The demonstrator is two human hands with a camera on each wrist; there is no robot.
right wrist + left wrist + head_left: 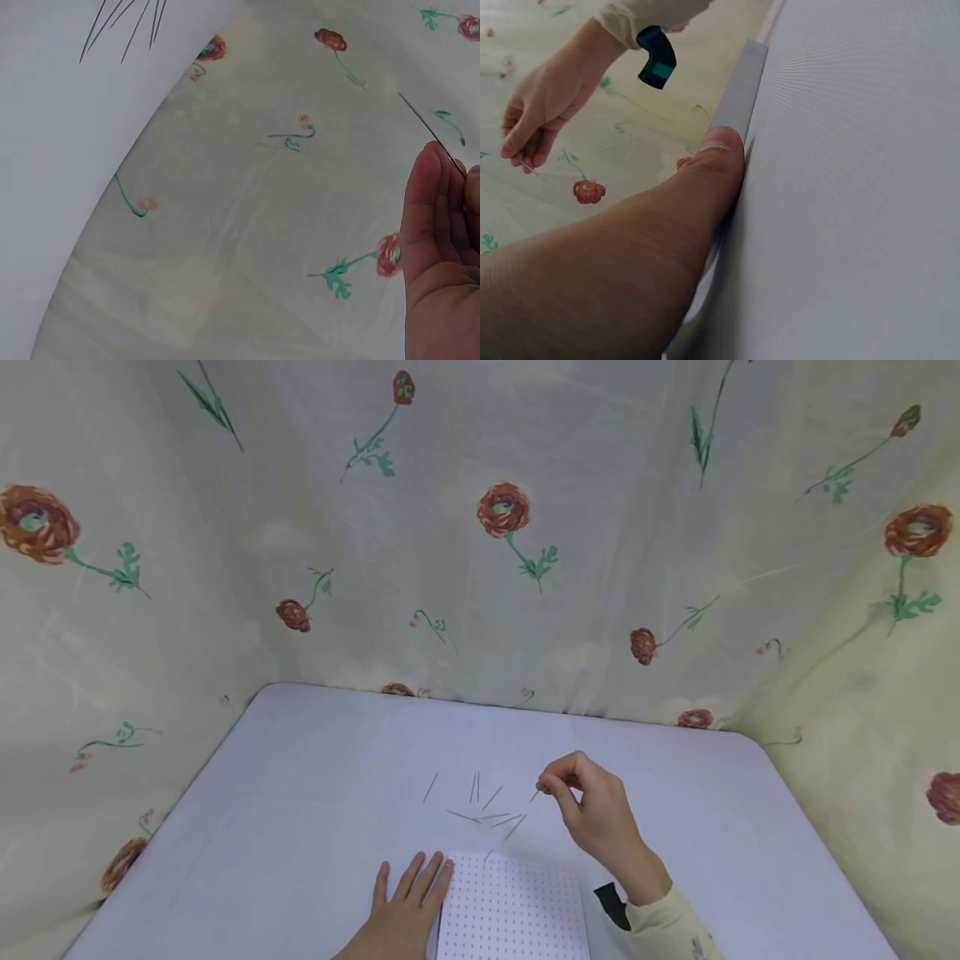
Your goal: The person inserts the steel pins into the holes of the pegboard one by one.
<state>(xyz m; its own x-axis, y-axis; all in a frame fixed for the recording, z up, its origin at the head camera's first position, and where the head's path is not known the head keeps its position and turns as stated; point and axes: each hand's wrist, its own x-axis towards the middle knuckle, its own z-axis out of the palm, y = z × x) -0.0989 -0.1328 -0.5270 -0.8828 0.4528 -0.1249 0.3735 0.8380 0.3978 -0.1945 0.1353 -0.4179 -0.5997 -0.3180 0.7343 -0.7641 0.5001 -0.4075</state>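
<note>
My right hand [600, 806] is raised over the table, pinching a thin needle [420, 120] between thumb and fingertips. In the right wrist view the needle's pointed end sticks out past the fingers. My left hand [408, 902] lies palm down with straight, spread fingers at the left edge of a white board dotted with small holes [517, 914]. From the left wrist, its thumb [720, 142] shows against the board's side. Several loose needles [492, 798] lie scattered beyond the board. Another needle [487, 856] is at the board's far edge; whether it sits in a hole I cannot tell.
A white table [300, 827] with rounded far corners carries everything. Flowered cloth [585, 568] hangs behind it and at both sides. A dark strap [613, 906] shows by the right wrist, next to the pale sleeve [663, 918].
</note>
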